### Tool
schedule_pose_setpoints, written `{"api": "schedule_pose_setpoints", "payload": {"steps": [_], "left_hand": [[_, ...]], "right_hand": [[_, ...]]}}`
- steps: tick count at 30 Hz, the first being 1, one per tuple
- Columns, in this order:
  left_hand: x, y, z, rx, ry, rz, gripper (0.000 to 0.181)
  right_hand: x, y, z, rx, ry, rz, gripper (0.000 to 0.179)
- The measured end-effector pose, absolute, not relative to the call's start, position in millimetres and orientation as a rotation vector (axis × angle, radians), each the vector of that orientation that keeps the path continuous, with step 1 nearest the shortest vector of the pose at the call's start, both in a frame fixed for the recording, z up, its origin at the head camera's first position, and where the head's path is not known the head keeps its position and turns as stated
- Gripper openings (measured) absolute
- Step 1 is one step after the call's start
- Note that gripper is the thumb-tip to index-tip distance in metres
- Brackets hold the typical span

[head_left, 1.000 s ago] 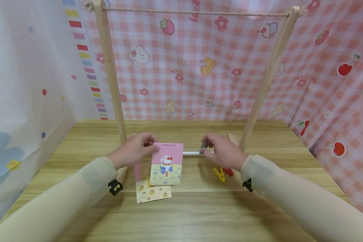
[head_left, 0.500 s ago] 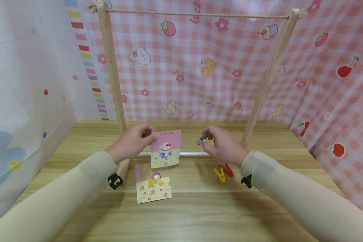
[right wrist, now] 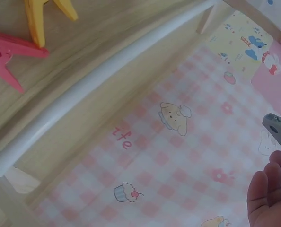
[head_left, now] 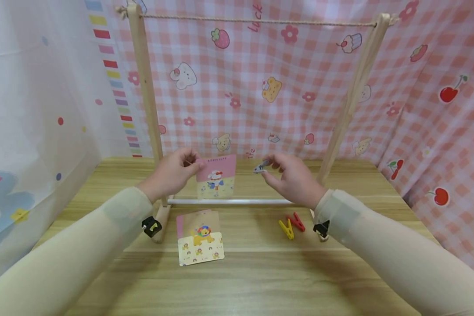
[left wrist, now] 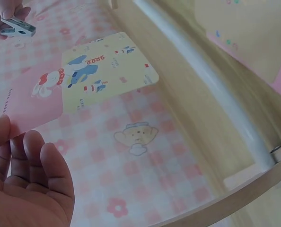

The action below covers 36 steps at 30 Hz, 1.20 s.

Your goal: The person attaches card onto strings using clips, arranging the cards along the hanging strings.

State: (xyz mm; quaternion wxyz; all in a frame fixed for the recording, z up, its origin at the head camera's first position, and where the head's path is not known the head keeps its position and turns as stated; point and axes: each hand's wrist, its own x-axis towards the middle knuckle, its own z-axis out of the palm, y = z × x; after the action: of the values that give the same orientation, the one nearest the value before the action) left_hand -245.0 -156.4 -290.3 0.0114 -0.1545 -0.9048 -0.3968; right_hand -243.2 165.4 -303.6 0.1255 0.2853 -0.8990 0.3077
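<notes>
My left hand (head_left: 173, 172) pinches a pink and pale yellow card (head_left: 216, 175) with a rabbit picture by its upper left corner, thumb in front. The card hangs upright above the white rod (head_left: 229, 202). My right hand (head_left: 290, 177) holds a small grey clothes peg (head_left: 262, 167) between thumb and fingers, its tip pointing left toward the card, a gap between them. In the left wrist view the peg (left wrist: 18, 27) shows at the upper left, beyond the card (left wrist: 79, 75). The right wrist view shows the peg (right wrist: 280, 130) at the right edge.
Wooden posts (head_left: 146, 87) carry a twine line (head_left: 256, 20) across the top. On the table lie cards (head_left: 200, 245), the upper one with a lion, and a yellow peg (head_left: 286, 229) beside a red peg (head_left: 296, 222). A checked cloth (head_left: 245, 109) hangs behind.
Both hands have risen and moved away from me, the left with the rabbit card, the right with the grey peg. The lion card on the table is uncovered now.
</notes>
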Motion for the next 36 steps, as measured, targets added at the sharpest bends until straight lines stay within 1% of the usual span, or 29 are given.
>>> {"api": "schedule_pose_setpoints", "payload": {"steps": [8,16,23,36], "left_hand": [[-248,-159,-275,-0.473,-2.77,-1.198,0.018],[-250,-162,-260,-0.461,-2.736,-1.171,0.022],[-249,-160,-249,-0.444,-2.726,-1.17,0.022],[-246,-159,-234,-0.449,-2.664,-1.237,0.023]], "right_hand": [[-245,160,-292,0.868,-2.49,0.866,0.021],[-246,155,-278,0.896,-2.436,0.853,0.023],[-245,150,-268,0.882,-2.432,0.839,0.031],[-244,149,-260,0.887,-2.384,0.869,0.03]]}}
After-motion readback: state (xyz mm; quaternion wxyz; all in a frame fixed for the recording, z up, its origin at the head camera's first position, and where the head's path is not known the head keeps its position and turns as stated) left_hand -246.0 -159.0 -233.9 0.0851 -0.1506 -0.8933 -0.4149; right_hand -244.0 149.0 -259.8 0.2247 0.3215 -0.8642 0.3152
